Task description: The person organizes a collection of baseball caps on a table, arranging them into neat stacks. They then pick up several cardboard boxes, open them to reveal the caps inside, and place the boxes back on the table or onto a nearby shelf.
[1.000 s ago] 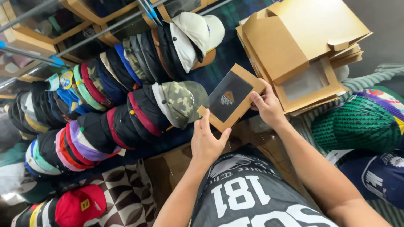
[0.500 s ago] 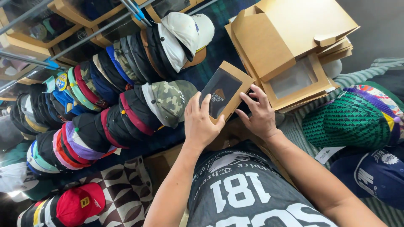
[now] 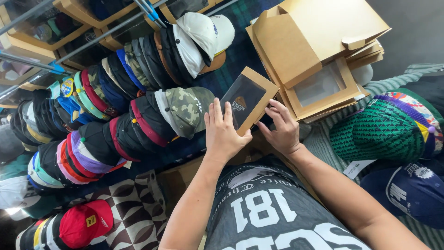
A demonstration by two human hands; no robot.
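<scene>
a flat kraft box with a dark window point(image 3: 248, 99) sits at the middle of the view, tilted, its brown cardboard frame surrounding a dark clear panel through which a small tan emblem shows. the left hand point(image 3: 224, 132) lies flat against its lower left corner, fingers straight and spread, pressing rather than gripping. the right hand point(image 3: 282, 129) touches the box's lower right edge with curled fingertips, open and not clenched around anything.

just left of the box, a camouflage cap point(image 3: 187, 111) heads a row of nested caps point(image 3: 97, 143) in black, red, purple and white that runs to the left. above it a second row of caps point(image 3: 138, 65) in blue, green and brown ends in a white cap point(image 3: 206, 32). a red cap point(image 3: 85, 223) with a small yellow patch lies at the lower left on a brown and white patterned cloth point(image 3: 134, 213).

to the upper right, a stack of flattened kraft boxes point(image 3: 319, 55) rests just beside the held box, one with a rectangular clear window, flaps open on top. at the right a green knitted hat point(image 3: 379, 134) with a multicoloured edge lies near a navy cap point(image 3: 407, 190), with a white paper tag point(image 3: 358, 168) between them. windowed cardboard boxes point(image 3: 83, 14) line the top left behind metal rails point(image 3: 106, 34).
</scene>
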